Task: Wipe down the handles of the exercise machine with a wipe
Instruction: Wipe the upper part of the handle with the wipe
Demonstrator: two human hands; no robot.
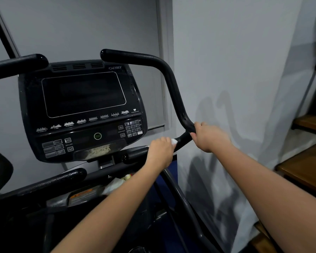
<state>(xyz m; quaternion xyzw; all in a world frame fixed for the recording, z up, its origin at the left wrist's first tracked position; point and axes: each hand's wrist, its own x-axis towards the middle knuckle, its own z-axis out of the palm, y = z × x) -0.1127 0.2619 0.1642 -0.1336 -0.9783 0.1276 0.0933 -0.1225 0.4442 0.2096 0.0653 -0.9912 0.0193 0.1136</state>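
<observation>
The black right handle of the exercise machine curves up from its lower bend to a tip near the console top. My left hand is closed around the handle's lower part, pressing a white wipe against it; only a corner of the wipe shows past my fingers. My right hand grips the same handle just above, at the bend. The black left handle reaches in from the left edge, with no hand on it.
The dark console with screen and buttons sits left of my hands. A lower black grip bar and a tray holding crumpled white paper lie below it. A grey wall stands close on the right, with wooden stair steps beyond.
</observation>
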